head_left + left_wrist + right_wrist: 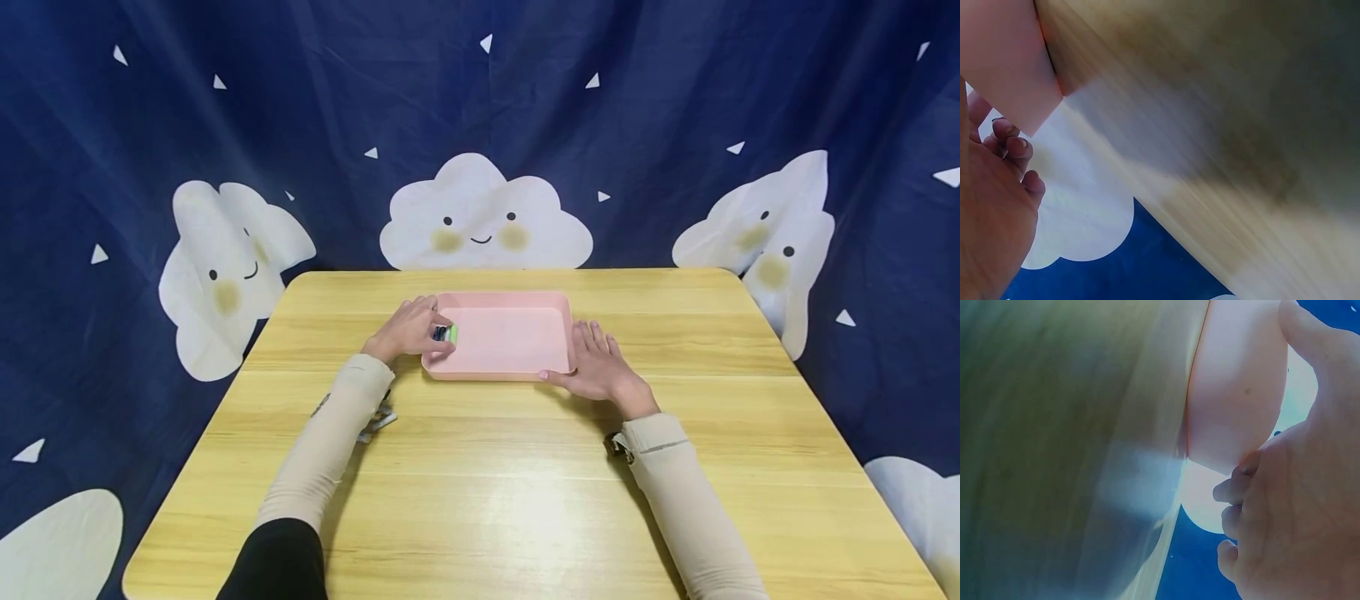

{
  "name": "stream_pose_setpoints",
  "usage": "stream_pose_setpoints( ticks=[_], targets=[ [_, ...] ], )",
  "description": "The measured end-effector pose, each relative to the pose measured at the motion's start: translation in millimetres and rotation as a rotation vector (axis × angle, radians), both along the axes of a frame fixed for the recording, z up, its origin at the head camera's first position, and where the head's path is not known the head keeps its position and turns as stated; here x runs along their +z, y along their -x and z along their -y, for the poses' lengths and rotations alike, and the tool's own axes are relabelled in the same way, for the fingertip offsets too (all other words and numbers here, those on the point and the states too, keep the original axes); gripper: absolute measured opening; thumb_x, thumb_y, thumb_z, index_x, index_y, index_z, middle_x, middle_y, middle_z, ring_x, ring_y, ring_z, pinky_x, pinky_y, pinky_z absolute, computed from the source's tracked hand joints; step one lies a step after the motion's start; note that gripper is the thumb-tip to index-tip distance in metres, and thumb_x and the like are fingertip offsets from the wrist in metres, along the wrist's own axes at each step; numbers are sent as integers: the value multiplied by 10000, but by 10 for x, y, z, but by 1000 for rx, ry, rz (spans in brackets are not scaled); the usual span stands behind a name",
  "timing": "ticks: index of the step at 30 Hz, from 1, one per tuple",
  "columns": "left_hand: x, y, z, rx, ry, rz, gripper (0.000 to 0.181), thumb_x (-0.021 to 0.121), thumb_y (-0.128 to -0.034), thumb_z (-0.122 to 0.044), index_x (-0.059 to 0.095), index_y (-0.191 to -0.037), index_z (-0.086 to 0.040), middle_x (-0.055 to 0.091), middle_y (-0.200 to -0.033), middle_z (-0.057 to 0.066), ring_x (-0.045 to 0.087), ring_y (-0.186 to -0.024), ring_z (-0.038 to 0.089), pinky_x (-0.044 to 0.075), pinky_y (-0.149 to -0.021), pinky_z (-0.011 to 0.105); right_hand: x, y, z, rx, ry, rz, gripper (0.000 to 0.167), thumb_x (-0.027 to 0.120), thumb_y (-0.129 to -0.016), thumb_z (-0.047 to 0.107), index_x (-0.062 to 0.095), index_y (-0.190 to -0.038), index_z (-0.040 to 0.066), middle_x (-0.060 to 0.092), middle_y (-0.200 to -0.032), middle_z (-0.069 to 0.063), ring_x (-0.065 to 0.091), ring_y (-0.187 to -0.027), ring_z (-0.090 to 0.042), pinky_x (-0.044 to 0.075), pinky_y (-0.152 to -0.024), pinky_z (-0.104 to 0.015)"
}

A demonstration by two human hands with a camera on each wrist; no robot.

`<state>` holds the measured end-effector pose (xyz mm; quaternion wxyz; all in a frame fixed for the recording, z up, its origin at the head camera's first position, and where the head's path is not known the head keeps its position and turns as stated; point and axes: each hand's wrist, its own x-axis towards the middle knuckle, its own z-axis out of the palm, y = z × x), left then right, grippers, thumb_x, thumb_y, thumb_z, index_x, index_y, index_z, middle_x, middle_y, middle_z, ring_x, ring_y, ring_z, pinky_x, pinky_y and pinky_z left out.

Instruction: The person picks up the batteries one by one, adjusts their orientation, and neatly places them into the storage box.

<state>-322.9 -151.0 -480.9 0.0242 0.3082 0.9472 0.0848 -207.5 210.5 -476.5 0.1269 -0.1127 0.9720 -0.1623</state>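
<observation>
A shallow pink tray (510, 337) lies on the table. At its left end my left hand (411, 327) pinches a small object (448, 333) between thumb and fingers, over the tray's left rim. The object has dark, white and light green parts; its exact kind is too small to tell. In the left wrist view, my left hand (997, 206) is beside the tray's wall (1010, 69), and the object is hidden. My right hand (597, 371) rests against the tray's right end, fingers extended and thumb at the near right corner. The right wrist view shows that hand (1297, 506) beside the tray's outer wall (1235, 387).
The wooden table (480, 483) stretches around the tray, with much of its surface in front. A dark blue curtain (480, 100) with white cloud prints hangs behind and at both sides. Small devices are strapped beneath the left wrist (381, 419) and right wrist (619, 447).
</observation>
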Motion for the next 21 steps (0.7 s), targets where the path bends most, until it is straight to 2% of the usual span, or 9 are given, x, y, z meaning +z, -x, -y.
stream_pose_setpoints(
  ticks=[12,21],
  targets=[
    [-17,-9,-18,7,25,-11,589,784,-835,-545,748,-1285,-168,480,-936,31,437,-891,243,309,-755,356,5,1,17,8,-22,-19,1196,478,-934,758,-26,-1612,-89,-81,-1711,-274,-90,-1602,-442,-22,-1282,-613],
    [-35,1,-9,7,5,-17,600,782,-818,-544,745,-1287,-172,491,-981,34,456,-938,247,339,-778,369,-11,22,7,17,-50,-36,1200,453,-929,780,-14,-1615,-87,-73,-1711,-277,-61,-1604,-451,-17,-1280,-620]
  ],
)
